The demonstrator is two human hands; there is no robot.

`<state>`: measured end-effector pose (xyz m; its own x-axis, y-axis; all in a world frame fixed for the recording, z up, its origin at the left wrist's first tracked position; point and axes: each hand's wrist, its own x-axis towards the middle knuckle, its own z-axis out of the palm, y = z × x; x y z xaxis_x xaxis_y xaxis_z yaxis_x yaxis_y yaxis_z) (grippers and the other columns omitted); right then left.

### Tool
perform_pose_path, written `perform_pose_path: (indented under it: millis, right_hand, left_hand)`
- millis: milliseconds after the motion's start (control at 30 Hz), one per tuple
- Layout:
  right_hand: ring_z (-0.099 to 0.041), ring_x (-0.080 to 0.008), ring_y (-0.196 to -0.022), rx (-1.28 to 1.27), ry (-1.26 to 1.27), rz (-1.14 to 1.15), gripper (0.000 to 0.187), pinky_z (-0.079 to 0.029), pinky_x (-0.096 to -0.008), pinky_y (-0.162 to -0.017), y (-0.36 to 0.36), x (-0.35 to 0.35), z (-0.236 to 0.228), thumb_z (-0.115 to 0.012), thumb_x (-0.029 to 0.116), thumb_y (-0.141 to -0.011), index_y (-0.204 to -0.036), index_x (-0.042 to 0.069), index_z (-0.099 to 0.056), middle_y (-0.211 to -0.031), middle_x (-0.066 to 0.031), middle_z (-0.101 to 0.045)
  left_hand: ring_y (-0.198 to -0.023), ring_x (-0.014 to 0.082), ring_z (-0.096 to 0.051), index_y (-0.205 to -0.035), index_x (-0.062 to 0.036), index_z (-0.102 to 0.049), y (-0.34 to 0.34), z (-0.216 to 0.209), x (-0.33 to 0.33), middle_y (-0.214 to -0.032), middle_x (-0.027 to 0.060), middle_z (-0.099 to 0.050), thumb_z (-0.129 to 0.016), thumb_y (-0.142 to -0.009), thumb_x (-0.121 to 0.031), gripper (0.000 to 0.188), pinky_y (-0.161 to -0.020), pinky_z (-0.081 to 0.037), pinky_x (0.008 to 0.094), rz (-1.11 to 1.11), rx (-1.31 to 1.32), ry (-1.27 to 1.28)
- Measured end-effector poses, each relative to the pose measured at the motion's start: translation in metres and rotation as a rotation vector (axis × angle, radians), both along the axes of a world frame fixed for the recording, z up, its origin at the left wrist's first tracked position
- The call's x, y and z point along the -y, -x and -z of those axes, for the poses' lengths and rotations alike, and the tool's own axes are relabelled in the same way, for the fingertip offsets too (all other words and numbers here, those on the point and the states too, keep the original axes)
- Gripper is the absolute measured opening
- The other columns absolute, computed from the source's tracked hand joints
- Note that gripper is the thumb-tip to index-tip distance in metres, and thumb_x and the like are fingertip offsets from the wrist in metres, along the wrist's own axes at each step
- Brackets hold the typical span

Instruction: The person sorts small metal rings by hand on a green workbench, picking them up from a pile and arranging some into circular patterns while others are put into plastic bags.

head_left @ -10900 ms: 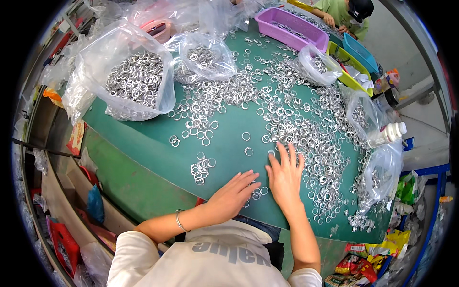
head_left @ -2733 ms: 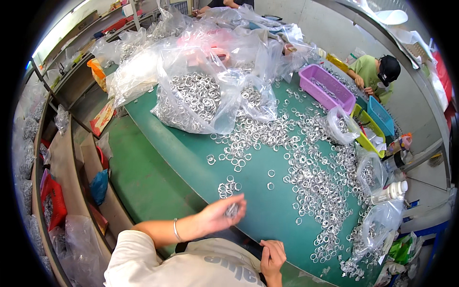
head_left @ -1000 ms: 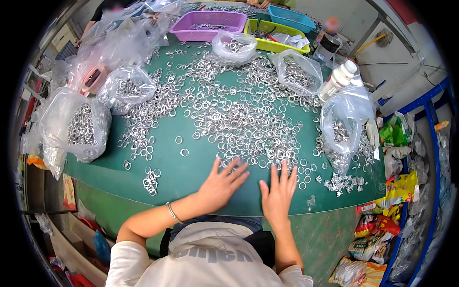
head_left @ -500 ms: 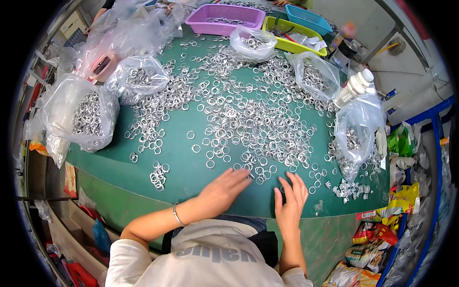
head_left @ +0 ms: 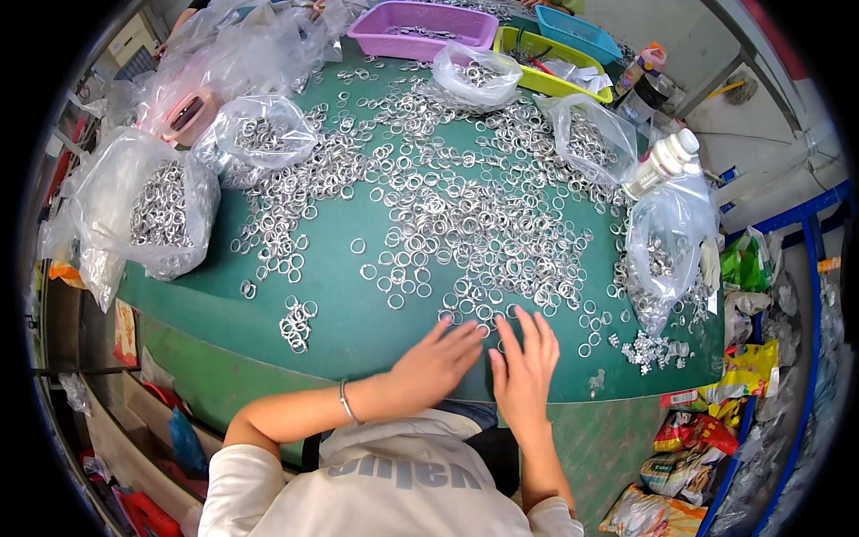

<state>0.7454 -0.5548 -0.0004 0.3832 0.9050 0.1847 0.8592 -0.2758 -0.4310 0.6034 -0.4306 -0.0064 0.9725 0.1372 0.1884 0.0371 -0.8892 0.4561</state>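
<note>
Silvery rings (head_left: pixel 483 237) are all over the green table (head_left: pixel 349 327), hemmed in by clear plastic bags (head_left: pixel 112 192) on both sides, plus a purple tray (head_left: pixel 420 46) and lime tray (head_left: pixel 555 87) at the back. White bottle (head_left: pixel 662 163) has a label, shirt (head_left: pixel 394 510) has grey lettering. Right hand (head_left: pixel 528 362) is flat, fingers splayed by the pile's near edge; left hand (head_left: pixel 436 365) angles across beside it, too blurry to tell if it's gripping anything.

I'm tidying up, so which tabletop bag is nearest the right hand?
The rightmost clear bag, by the white bottle; every other lies farther from the right hand.
</note>
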Motion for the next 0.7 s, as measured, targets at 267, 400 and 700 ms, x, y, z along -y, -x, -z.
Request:
perform_pose_path:
  millis: [267, 400, 700]
  right_hand:
    - [-0.033, -0.0382, -0.134, -0.038, -0.003, -0.024, 0.033, -0.021, -0.0591, -0.107, -0.001, 0.017, 0.004, -0.062, 0.014, -0.088, -0.12, 0.007, -0.06, -0.142, -0.013, -0.041]
    - [-0.038, -0.0374, -0.13, -0.036, -0.056, 0.003, 0.031, -0.023, -0.0574, -0.106, -0.004, 0.003, 0.01, -0.062, 0.012, -0.087, -0.117, 0.008, -0.062, -0.136, -0.0127, -0.048]
    - [-0.042, -0.0373, -0.126, 0.08, -0.082, 0.174, 0.02, -0.025, -0.0575, -0.104, -0.013, 0.011, 0.017, -0.062, 0.01, -0.086, -0.105, 0.007, -0.065, -0.128, -0.0143, -0.052]
  left_hand:
    - [-0.132, 0.0341, -0.041, -0.125, 0.0052, -0.051, 0.012, 0.007, -0.026, -0.14, 0.0205, -0.044, -0.057, -0.073, 0.004, 0.051, -0.111, -0.03, 0.0503, -0.132, 0.066, 0.083]
    - [-0.134, 0.0345, -0.038, -0.132, 0.0052, -0.045, -0.012, -0.001, -0.012, -0.144, 0.0203, -0.04, -0.056, -0.075, 0.004, 0.058, -0.111, -0.03, 0.0491, -0.065, -0.026, -0.021]
    - [-0.137, 0.0359, -0.034, -0.133, 0.0077, -0.043, 0.018, -0.002, -0.002, -0.146, 0.0216, -0.037, -0.055, -0.074, 0.004, 0.06, -0.11, -0.031, 0.0488, -0.004, -0.064, 0.066]
